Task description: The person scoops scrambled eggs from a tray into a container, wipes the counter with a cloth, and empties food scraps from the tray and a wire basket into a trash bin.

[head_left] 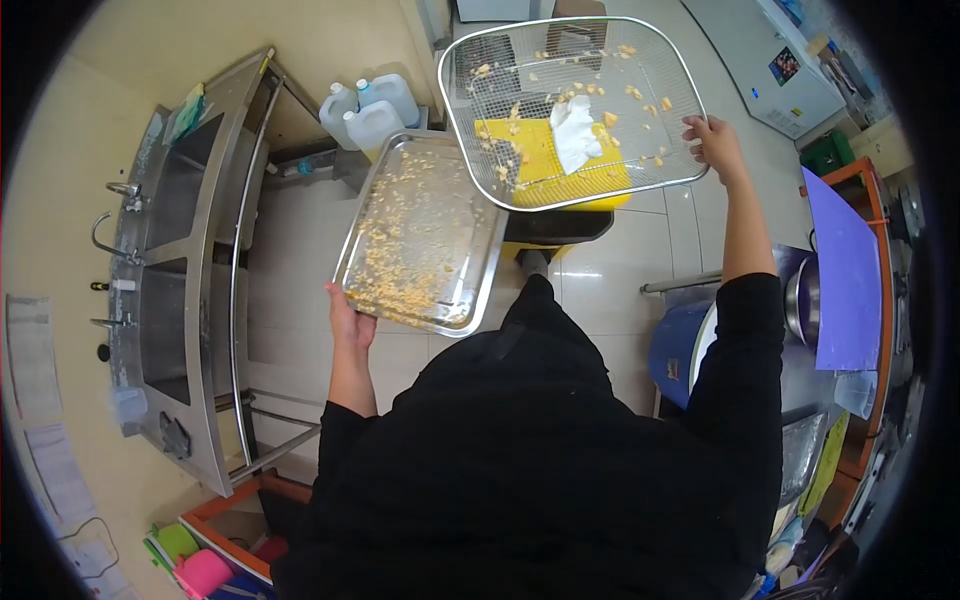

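Observation:
My left hand (pixel 347 318) grips the near edge of a metal tray (pixel 424 232) strewn with yellow crumbs, held tilted in front of me. My right hand (pixel 714 141) holds the right rim of a wire rack (pixel 640 60) raised above a yellow bin (pixel 600 183). Crumbs cling to the rack's mesh. A white crumpled paper (pixel 573 130) shows through the mesh, lying in the bin. The rack's near-left corner overlaps the tray's far-right corner.
A steel double sink (pixel 185 270) with taps runs along the left wall. White plastic jugs (pixel 370 112) stand on the floor beyond the tray. A blue bucket (pixel 677 350), metal bowl (pixel 803 300) and purple sheet (pixel 845 280) are at my right. Coloured items (pixel 200 565) sit bottom left.

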The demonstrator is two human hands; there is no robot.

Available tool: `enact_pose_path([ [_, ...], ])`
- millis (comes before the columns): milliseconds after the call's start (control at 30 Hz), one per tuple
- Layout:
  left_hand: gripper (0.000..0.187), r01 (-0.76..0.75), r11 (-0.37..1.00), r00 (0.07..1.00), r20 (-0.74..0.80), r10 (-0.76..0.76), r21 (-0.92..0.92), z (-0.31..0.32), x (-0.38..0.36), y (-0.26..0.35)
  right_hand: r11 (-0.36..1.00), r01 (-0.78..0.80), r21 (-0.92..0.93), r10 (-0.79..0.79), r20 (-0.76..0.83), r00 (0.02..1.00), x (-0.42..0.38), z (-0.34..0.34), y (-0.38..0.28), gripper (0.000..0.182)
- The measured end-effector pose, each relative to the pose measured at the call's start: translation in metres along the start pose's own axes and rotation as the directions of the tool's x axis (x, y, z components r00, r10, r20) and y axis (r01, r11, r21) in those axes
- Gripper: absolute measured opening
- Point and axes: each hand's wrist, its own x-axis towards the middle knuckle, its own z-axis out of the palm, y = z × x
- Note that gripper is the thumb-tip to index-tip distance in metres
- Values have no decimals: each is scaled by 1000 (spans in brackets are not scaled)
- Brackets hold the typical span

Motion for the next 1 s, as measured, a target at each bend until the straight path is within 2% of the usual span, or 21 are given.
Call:
enact_pose_path([
  [133, 67, 13, 999, 993, -121, -10, 29, -17, 7, 21, 999, -35, 5, 35, -54, 998, -2, -8, 9, 26],
  [300, 66, -12, 999, 992, -123, 18, 52, -24, 18, 23, 996, -87, -8, 87, -50, 995, 7, -9, 34, 30],
  [400, 66, 46, 996, 988, -150, -33, 79, -19, 25, 12, 993, -118, -29, 116, -79, 990, 5, -8, 63, 29],
  [433, 65, 75, 996, 991, -112, -69, 57, -21, 31, 6, 992, -125, -28, 122, -90, 988, 1, -9, 73, 28],
  [567, 64, 176, 980, 984, -9, -176, 92, -10, 52, -27, 978, -206, -31, 201, -123, 972, -13, -28, 116, 27],
  [667, 64, 283, 952, 956, 41, -289, 117, 22, 63, -58, 962, -272, -1, 268, -167, 949, -32, -48, 142, 27],
  [867, 59, 527, 847, 841, 98, -531, 71, 60, 112, -155, 940, -340, 18, 333, -254, 908, -44, -70, 182, 25],
  [1000, 55, 553, 811, 815, 78, -574, 192, 103, 116, -190, 944, -330, -16, 310, -305, 901, -42, -78, 200, 26],
])
